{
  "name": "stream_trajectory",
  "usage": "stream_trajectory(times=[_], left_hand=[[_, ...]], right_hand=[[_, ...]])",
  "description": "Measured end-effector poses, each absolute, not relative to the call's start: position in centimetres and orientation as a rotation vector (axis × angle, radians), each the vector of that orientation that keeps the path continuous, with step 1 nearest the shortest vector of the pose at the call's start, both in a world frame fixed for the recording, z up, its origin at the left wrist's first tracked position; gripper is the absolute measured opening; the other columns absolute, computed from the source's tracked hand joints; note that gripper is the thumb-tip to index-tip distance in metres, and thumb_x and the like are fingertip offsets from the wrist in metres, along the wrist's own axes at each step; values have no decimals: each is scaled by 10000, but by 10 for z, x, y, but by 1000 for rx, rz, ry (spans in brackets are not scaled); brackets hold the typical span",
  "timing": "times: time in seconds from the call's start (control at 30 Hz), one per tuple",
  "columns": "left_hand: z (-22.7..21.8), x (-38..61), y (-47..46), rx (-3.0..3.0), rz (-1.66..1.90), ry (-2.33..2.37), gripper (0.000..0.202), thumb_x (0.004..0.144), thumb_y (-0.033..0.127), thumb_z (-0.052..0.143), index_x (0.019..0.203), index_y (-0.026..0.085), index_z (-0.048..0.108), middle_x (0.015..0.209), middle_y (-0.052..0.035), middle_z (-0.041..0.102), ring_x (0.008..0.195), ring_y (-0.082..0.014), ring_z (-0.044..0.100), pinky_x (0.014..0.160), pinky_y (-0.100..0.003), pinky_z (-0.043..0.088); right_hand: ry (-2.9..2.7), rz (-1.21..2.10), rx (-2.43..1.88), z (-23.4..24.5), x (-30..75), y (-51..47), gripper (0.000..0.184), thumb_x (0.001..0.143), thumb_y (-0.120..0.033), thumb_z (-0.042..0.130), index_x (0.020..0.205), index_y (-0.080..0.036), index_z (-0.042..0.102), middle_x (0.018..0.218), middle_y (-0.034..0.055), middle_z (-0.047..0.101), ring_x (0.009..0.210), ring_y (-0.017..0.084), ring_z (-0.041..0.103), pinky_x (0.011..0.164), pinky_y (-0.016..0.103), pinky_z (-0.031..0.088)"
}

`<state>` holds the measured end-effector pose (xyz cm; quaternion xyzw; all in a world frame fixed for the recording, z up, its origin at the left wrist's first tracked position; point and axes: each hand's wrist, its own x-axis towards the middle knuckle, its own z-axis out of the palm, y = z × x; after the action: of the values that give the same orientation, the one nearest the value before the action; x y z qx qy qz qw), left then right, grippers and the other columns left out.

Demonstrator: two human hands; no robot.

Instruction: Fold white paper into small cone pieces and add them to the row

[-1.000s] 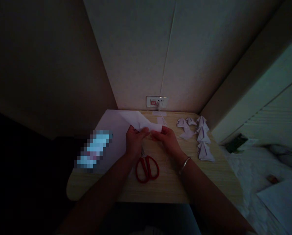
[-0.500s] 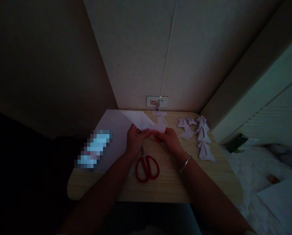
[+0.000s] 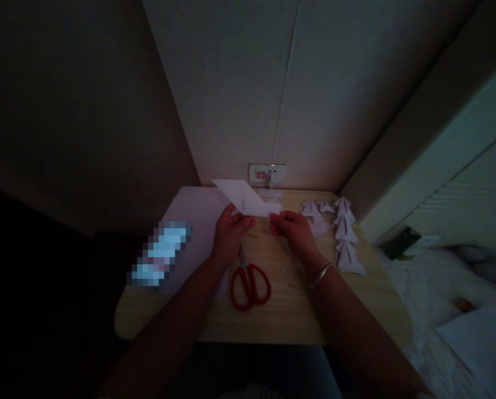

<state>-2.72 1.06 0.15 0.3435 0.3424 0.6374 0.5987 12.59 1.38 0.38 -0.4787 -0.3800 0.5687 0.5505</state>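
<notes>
A folded strip of white paper (image 3: 251, 202) is held above the table, its left part slanting up and back. My left hand (image 3: 230, 233) pinches its lower left edge, near the fold. At the strip's right end, my right hand (image 3: 291, 228) grips the corner between thumb and fingers. Just below my hands, a pair of scissors (image 3: 250, 285) with red handles lies with its tips toward the wall. Under my left forearm and beside it lie larger white sheets (image 3: 195, 238).
A phone (image 3: 162, 252) with a lit, pixelated screen rests on the sheets. Several folded paper pieces (image 3: 345, 230) stand on the right of the wooden table (image 3: 289, 316). A wall socket (image 3: 266, 173) is behind. To the right, a white sheet (image 3: 480, 343) lies on bedding.
My hands have moved apart, the right one shifting rightward. The paper strip has turned and opened, its left part now tilted up toward the wall.
</notes>
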Motion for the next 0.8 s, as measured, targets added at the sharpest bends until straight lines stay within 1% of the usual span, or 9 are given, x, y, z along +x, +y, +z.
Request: stream_trajectory(times=[0.07,0.13,0.27,0.33,0.43,0.57,0.67,0.8], left_hand=[[0,-26,10,790,1450,806,585,567,167,750,1094,189,496,788,-4,678,765,-128,647,773,-290,507],[-2,-26,11,781,1450,838,563,562,184,761,1060,181,500,769,-2,673,761,-138,652,753,-293,511],[-4,-27,11,808,1487,884,376,580,238,763,860,166,523,675,37,622,678,-113,637,700,-263,514],[-4,-27,10,846,1495,905,322,600,257,751,808,162,524,654,46,603,649,-102,624,661,-241,510],[-3,-26,9,894,1484,944,298,618,267,736,834,158,561,696,26,628,638,-101,615,620,-222,495],[-3,-22,5,945,1401,944,356,596,269,742,899,164,588,747,-2,672,619,-112,611,611,-234,485],[-3,-22,5,985,1344,951,363,565,246,753,882,164,597,770,-11,684,635,-124,614,612,-239,484],[-6,-24,8,1052,1323,1004,350,547,202,752,855,154,593,759,-17,683,655,-136,619,620,-246,489]], right_hand=[[-862,1333,-1129,3,127,15,300,529,-365,798,630,-172,591,550,-33,613,481,89,543,500,213,461],[-865,1329,-1140,4,127,15,300,526,-364,797,629,-176,587,548,-34,612,484,93,545,500,217,461],[-954,1328,-1157,7,125,12,288,547,-385,777,629,-172,602,581,-27,621,510,97,552,510,219,466],[-987,1336,-1162,8,124,11,291,552,-392,772,617,-168,598,583,-25,617,519,97,555,509,217,468],[-1043,1368,-1165,8,121,9,276,571,-386,760,637,-160,617,590,-16,623,533,105,564,495,212,466],[-1174,1397,-1166,6,117,7,250,621,-361,717,724,-139,664,634,16,663,545,124,577,484,219,469],[-1241,1384,-1209,5,116,6,197,634,-319,688,699,-136,657,633,24,674,530,129,578,470,217,461],[-1314,1358,-1260,6,116,6,128,629,-255,649,695,-145,648,582,7,657,490,119,559,462,213,442]])
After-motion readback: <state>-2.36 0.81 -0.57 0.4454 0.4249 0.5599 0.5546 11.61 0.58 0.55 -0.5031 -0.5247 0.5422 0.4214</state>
